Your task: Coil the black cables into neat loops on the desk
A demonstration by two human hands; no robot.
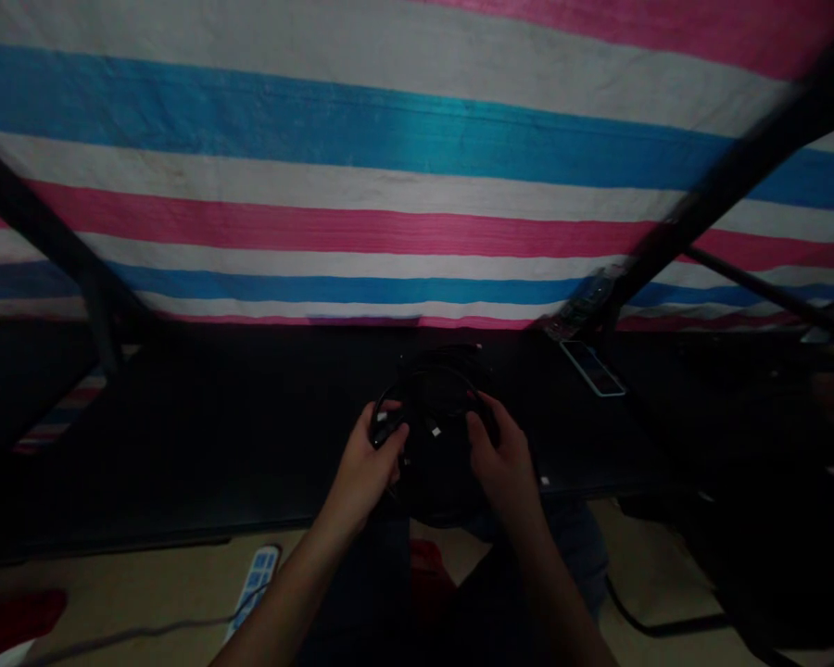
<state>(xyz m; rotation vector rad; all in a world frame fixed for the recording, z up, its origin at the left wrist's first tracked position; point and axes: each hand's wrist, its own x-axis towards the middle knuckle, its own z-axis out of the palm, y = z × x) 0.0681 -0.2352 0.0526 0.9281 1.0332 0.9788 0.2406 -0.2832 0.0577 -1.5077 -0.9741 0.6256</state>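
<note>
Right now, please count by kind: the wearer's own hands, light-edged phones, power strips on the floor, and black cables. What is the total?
Hands: 2, left hand and right hand
Light-edged phone: 1
Power strip: 1
Black cables: too dark and tangled to count
Total: 4, without cables

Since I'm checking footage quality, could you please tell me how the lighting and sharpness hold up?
In the head view, light is dim; black cables sink into the dark table, the striped sheet reads brightest, and fine detail looks soft.
</note>
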